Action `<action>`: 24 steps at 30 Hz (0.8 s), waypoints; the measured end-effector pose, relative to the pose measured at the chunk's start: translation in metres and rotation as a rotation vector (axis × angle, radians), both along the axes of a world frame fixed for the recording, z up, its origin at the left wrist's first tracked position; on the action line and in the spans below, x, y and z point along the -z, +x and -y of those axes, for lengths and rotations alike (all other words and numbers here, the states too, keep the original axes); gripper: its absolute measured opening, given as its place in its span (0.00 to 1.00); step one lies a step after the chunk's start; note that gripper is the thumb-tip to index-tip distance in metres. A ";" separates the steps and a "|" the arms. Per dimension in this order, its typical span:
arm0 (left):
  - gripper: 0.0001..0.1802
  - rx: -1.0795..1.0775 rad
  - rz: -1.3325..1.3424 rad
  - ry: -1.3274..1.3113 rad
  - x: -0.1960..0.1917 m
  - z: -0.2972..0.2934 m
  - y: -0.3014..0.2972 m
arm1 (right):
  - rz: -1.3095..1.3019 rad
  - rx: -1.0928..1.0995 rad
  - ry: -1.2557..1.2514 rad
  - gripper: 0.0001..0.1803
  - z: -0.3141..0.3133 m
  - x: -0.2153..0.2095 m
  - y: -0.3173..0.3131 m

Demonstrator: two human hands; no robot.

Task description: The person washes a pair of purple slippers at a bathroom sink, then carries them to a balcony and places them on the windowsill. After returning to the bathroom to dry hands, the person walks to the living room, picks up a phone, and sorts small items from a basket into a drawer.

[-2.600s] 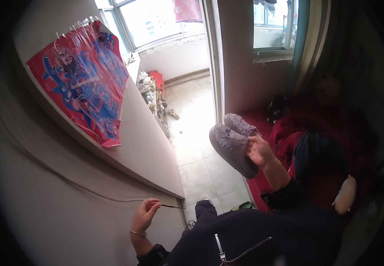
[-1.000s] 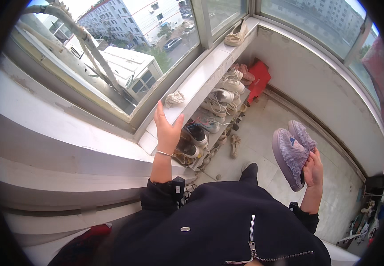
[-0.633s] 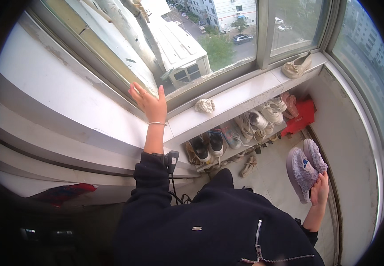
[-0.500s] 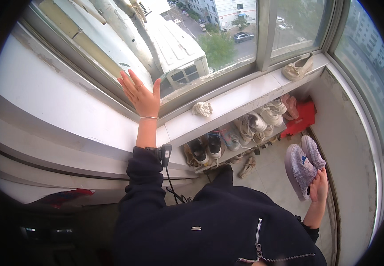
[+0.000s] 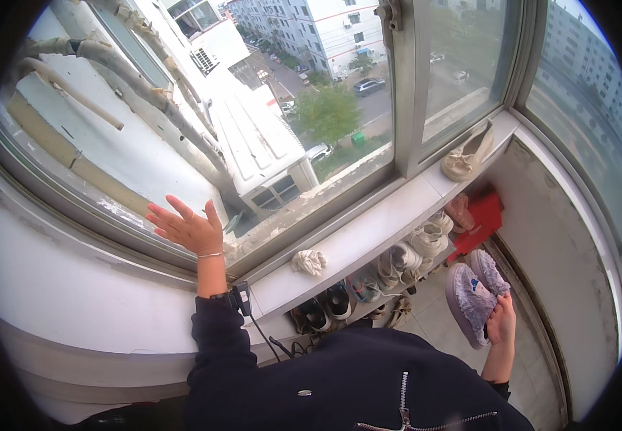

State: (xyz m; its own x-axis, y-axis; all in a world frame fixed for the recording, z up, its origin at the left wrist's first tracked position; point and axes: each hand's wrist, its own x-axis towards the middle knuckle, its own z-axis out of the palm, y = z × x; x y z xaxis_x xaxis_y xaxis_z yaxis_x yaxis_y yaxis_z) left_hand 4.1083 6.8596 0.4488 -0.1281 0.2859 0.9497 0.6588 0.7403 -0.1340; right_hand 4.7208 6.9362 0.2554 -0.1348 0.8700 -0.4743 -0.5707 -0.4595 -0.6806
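My left hand (image 5: 190,228) is raised at the open window with its fingers spread and nothing in it. A thin bracelet circles that wrist, and a black device with a cable (image 5: 242,296) sits at the cuff. On the right, my right hand (image 5: 500,320) grips a pair of fluffy grey-purple slippers (image 5: 470,296) by their heel ends, above the floor. A crumpled white cloth (image 5: 309,262) lies on the window sill (image 5: 368,244), to the right of my left hand.
A beige flat shoe (image 5: 467,153) rests at the sill's far end. Under the sill is a rack with several pairs of shoes (image 5: 402,257), beside a red box (image 5: 480,224). Outside the window are pale pipes (image 5: 160,100), a white roof and a street.
My view has tilted up toward the window, so more of the street shows and most things sit lower. Left fingers stay spread; the right hand still holds the slippers.
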 end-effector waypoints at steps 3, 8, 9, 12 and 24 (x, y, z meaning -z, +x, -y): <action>0.42 0.010 -0.123 -0.074 -0.001 -0.008 0.004 | -0.005 -0.002 0.024 0.24 -0.010 0.002 -0.007; 0.40 0.093 -0.086 -0.097 -0.008 -0.009 0.021 | -0.041 -0.048 0.076 0.22 -0.013 -0.003 -0.005; 0.40 0.156 0.008 -0.109 -0.011 -0.003 0.025 | -0.033 -0.049 0.072 0.22 -0.012 -0.005 -0.004; 0.38 0.235 0.183 -0.005 -0.015 0.025 0.037 | -0.079 -0.062 0.108 0.22 -0.010 -0.009 0.003; 0.43 0.284 0.288 0.397 -0.005 0.070 0.038 | -0.169 -0.090 -0.010 0.23 0.012 0.051 0.049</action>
